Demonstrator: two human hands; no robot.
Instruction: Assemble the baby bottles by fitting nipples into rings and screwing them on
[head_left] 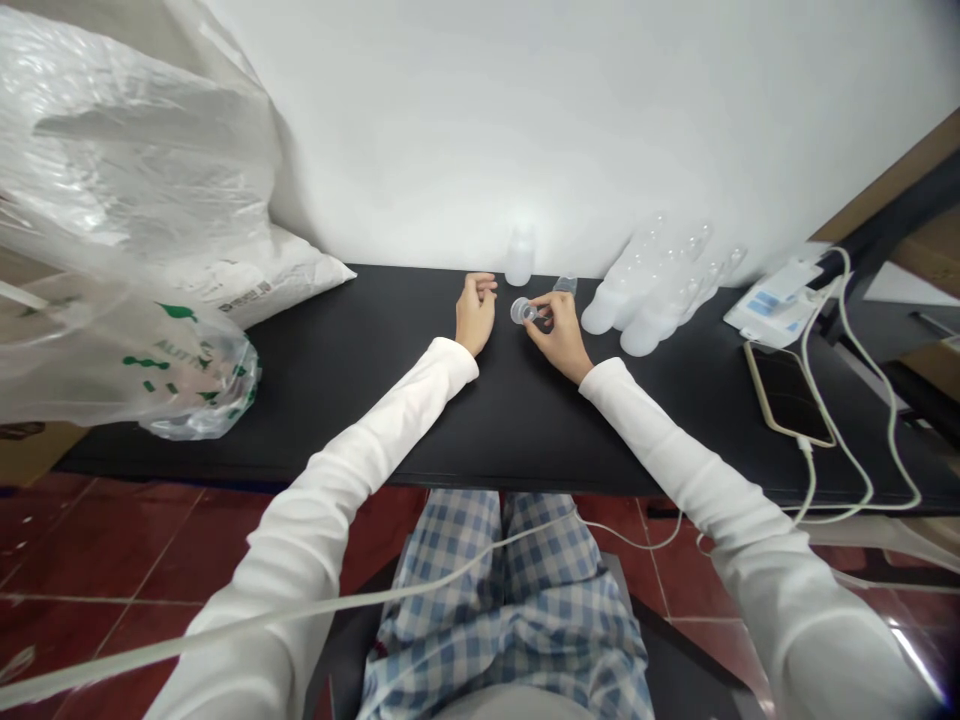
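Between the thumb and fingers of my right hand [559,330] is a small clear plastic piece with a round, flanged end [519,310], perhaps a cap or stopper; its far part is hidden by the fingers. My left hand [475,315] rests on the black table [420,400], fingers loosely bent and a little apart, with nothing visible in it. A translucent white bottle [519,258] stands upright by the wall, just beyond both hands. Partly behind my right fingers sits a clear plastic cup-like cap [566,284].
Several translucent bottles [641,325] lie grouped right of my right hand. Farther right are a white-and-blue packet [776,305] and a phone [789,393] with white cables. Large plastic bags [187,340] fill the left side. A pale cable [322,607] crosses above my lap.
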